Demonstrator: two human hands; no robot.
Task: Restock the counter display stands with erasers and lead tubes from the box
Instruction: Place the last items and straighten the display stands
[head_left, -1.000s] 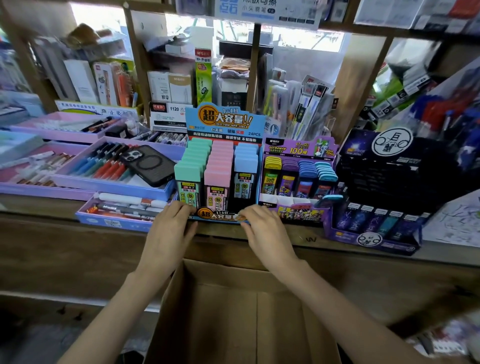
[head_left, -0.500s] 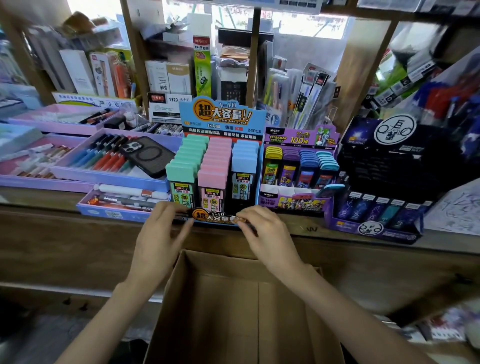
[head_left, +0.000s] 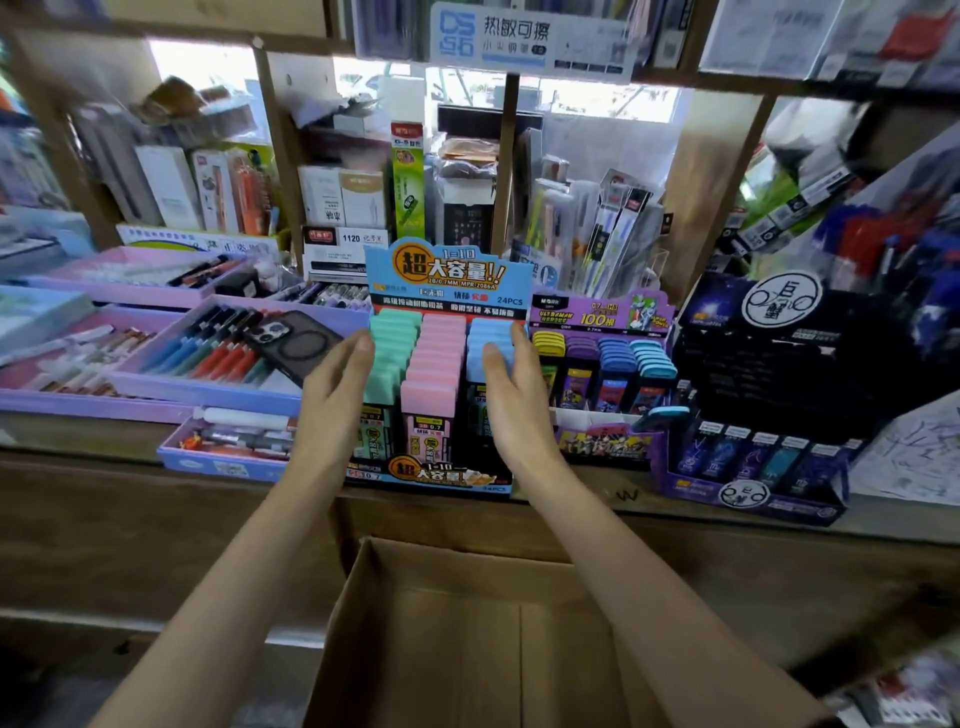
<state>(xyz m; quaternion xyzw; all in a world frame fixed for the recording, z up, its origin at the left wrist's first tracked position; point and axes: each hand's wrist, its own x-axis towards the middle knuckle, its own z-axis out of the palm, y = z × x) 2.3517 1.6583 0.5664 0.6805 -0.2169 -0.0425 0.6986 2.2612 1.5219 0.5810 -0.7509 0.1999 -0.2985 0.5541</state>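
Beside the lead-tube stand (head_left: 448, 273), raising left hand (head_left: 336, 397) and right hand (head_left: 511, 402), flat and empty, off its near lip, likely squaring it.

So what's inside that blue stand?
Tubes in a green row, a pink row and a blue row. The left hand covers part of the green row, the right hand much of the blue row.

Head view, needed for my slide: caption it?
Open left hand and right hand flank the blue lead-tube display stand above a cardboard box.
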